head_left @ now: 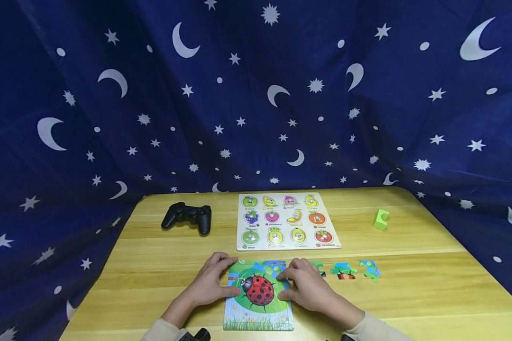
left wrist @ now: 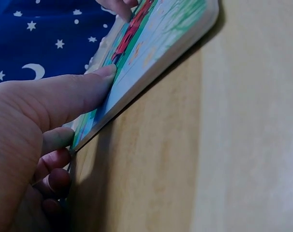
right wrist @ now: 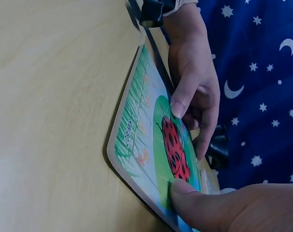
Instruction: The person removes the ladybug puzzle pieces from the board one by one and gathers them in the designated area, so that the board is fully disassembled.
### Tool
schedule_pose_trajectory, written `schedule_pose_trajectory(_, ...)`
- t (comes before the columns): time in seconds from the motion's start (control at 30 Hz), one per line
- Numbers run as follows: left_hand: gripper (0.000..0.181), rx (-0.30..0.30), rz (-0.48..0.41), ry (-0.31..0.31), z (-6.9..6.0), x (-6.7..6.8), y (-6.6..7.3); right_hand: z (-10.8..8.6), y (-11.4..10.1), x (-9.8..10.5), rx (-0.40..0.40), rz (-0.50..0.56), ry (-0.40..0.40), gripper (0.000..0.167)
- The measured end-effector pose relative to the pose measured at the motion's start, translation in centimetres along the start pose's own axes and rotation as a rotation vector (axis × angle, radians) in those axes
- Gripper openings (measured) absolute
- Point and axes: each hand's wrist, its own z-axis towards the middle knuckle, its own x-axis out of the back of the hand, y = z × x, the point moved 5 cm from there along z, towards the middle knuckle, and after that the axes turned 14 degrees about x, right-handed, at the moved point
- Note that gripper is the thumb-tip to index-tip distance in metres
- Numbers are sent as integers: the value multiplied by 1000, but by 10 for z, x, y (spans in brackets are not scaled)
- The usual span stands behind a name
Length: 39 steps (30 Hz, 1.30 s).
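Observation:
A square ladybug jigsaw puzzle (head_left: 259, 310) lies flat on the table in front of the person. The left hand (head_left: 209, 282) grips its left side, the thumb on the picture and the other fingers at the upper left edge. In the left wrist view, the left thumb (left wrist: 83, 92) lies over the board and the fingers curl by its edge. At the right side, the right hand (head_left: 309, 286) holds the puzzle, thumb and forefinger on the picture near the ladybug. The right thumb (right wrist: 204, 203) touches the picture; the right fingers are hidden in the right wrist view.
Loose jigsaw pieces (head_left: 344, 271) lie in a row right of the right hand. Behind the puzzle lies a fruit peg board (head_left: 285, 221). A black game controller (head_left: 187, 216) is at the back left, a green block (head_left: 380, 219) at the back right. A starry blue cloth (head_left: 247, 104) hangs behind.

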Motion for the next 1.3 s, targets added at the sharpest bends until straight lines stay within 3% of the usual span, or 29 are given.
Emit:
schedule_pose_trajectory(0.4,82,-11,55,24,-4,-1,7,-2,-3,-2,-19,90,-8,37)
schedule_pose_trajectory(0.67,107,43,156,74,-8,-9,12,1,-1,-5,-62,136,-20,39)
schedule_pose_trajectory(1.07,104,68,205,92,-16,-11,22,4,5,-12,-40,248,-51,38)
schedule_pose_trajectory(1.3,108,144,202,143,-16,-16,29,5,6,-10,-45,258,-45,37)
